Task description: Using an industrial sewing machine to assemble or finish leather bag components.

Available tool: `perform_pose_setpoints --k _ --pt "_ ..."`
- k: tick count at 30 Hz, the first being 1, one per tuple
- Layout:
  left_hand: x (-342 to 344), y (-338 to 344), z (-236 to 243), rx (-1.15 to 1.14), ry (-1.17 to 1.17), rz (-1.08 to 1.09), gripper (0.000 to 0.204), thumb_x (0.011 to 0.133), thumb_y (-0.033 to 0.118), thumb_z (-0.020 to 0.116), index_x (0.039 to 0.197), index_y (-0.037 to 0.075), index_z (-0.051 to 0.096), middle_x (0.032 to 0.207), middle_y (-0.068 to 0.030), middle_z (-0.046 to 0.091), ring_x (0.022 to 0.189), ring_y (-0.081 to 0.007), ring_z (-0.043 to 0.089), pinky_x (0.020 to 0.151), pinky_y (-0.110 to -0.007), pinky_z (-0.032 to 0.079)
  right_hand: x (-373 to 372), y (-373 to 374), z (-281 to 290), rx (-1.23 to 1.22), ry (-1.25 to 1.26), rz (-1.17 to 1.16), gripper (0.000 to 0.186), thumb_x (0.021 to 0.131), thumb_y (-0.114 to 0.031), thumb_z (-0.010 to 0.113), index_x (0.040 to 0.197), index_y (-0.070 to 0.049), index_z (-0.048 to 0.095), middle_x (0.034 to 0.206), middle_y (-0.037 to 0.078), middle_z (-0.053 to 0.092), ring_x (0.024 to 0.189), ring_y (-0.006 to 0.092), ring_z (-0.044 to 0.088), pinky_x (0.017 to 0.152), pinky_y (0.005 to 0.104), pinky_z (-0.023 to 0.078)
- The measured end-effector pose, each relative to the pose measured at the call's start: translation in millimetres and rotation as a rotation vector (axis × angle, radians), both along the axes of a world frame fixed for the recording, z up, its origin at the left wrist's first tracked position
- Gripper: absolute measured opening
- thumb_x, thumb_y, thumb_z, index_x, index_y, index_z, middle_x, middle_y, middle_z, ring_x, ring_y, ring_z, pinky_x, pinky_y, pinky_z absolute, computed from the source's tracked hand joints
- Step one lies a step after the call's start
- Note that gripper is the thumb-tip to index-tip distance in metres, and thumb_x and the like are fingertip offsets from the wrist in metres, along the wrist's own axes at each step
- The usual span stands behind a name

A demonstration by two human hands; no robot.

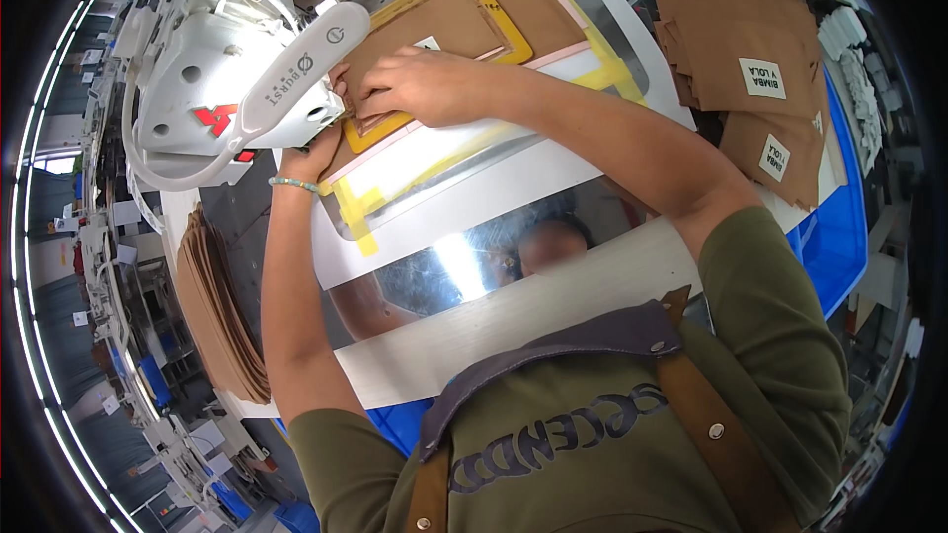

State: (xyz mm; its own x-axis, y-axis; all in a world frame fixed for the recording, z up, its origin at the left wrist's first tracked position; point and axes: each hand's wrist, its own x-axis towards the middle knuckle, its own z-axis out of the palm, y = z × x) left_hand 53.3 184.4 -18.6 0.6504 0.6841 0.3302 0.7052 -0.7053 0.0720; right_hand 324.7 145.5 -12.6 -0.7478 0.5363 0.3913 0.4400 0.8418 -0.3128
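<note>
The right hand (420, 84) lay flat, fingers spread and pressing down on a brown piece (434, 25) set inside a yellow frame (494, 15), seemingly to keep it from shifting under the machine head (227, 89). The left hand (321, 150) reached in beneath that white head, mostly hidden by it; I could not tell how far it was open or whether it gripped anything, though it met the near edge of the same piece. A beaded bracelet (293, 183) circled that wrist.

The piece looked like thin, matte leather or card, flat and rectangular, lying at the far left of the surface (513, 316). Yellow tape (357, 212) held a clear, glossy template (464, 153) around the frame. The surface was smooth, pale and partly mirror-like. More brown pieces (750, 49), some with white labels, were stacked at the far right corner, and another stack (222, 316) stood at the left edge.
</note>
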Motion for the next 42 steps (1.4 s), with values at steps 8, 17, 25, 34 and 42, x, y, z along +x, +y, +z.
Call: perform_pose_setpoints --k 8,17,25,34,42 --pt "-105 0 -57 -0.146 -0.127 0.383 0.036 0.106 0.007 0.057 0.14 0.006 0.067 0.143 -0.015 0.067 0.136 -0.0309 0.059 0.116 -0.043 0.045 -7 0 7 0.05 -0.079 0.081 0.04 0.097 -0.002 0.058 0.131 -0.013 0.075 0.138 0.005 0.066 0.133 0.024 0.057 0.115 0.0421 0.042" --pt "-11 -20 15 -0.271 -0.237 0.148 0.033 0.112 0.018 0.054 0.14 0.007 0.066 0.147 -0.0105 0.065 0.142 -0.0306 0.054 0.124 -0.043 0.038 -16 1 9 0.01 0.021 0.124 0.04 0.096 -0.001 0.059 0.13 -0.012 0.075 0.137 0.005 0.068 0.132 0.0259 0.058 0.117 0.0425 0.042" --pt "-14 -8 9 -0.292 -0.279 0.039 0.033 0.11 0.016 0.057 0.14 0.006 0.066 0.146 -0.0088 0.066 0.142 -0.0298 0.054 0.123 -0.041 0.038 -8 -2 11 -0.028 0.059 0.032 0.039 0.093 0.002 0.061 0.128 -0.009 0.076 0.133 0.005 0.069 0.126 0.0288 0.061 0.113 0.0418 0.047" --pt "-73 7 -29 -0.204 -0.279 0.026 0.043 0.089 0.021 0.081 0.13 0.01 0.071 0.129 -0.0124 0.073 0.121 -0.0317 0.068 0.103 -0.042 0.055 -20 8 13 0.022 -0.012 0.05 0.037 0.094 -0.001 0.062 0.127 -0.009 0.077 0.129 0.005 0.069 0.122 0.0271 0.063 0.108 0.0427 0.049" --pt "-66 -1 -20 -0.283 -0.311 0.027 0.044 0.095 0.008 0.068 0.139 0.004 0.065 0.141 -0.0132 0.068 0.13 -0.0297 0.063 0.112 -0.037 0.048 -26 6 21 -0.014 -0.061 0.05 0.041 0.09 0.001 0.065 0.127 -0.009 0.077 0.129 0.006 0.07 0.122 0.0271 0.063 0.109 0.0426 0.048"
